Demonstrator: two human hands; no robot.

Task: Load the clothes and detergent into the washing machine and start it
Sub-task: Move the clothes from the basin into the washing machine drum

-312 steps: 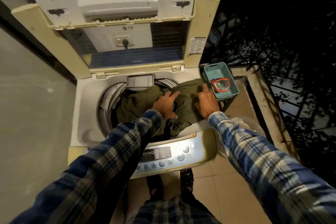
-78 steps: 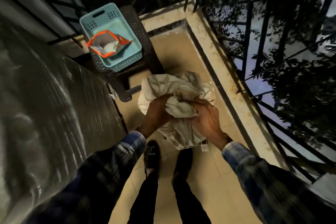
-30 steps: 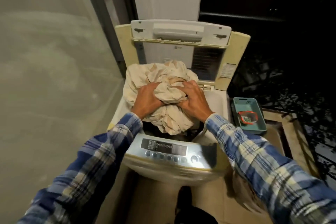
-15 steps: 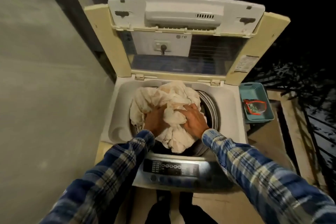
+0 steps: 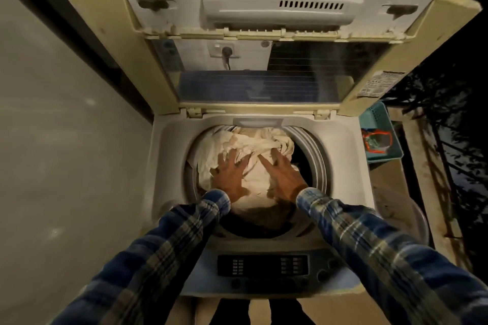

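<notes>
Cloth bundle now deeper in drum

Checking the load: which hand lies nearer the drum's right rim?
The right hand, fingers spread flat on the cream cloth bundle; the left hand presses mid-drum.

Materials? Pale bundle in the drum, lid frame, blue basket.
Pale bundle: soft woven cloth, matte, creased, likely cotton. Lid frame: hard moulded plastic, yellowed, semi-gloss; clear tinted window inside it. Blue basket: thin plastic, perforated walls.

Grey wall, dark trees beyond.
</notes>
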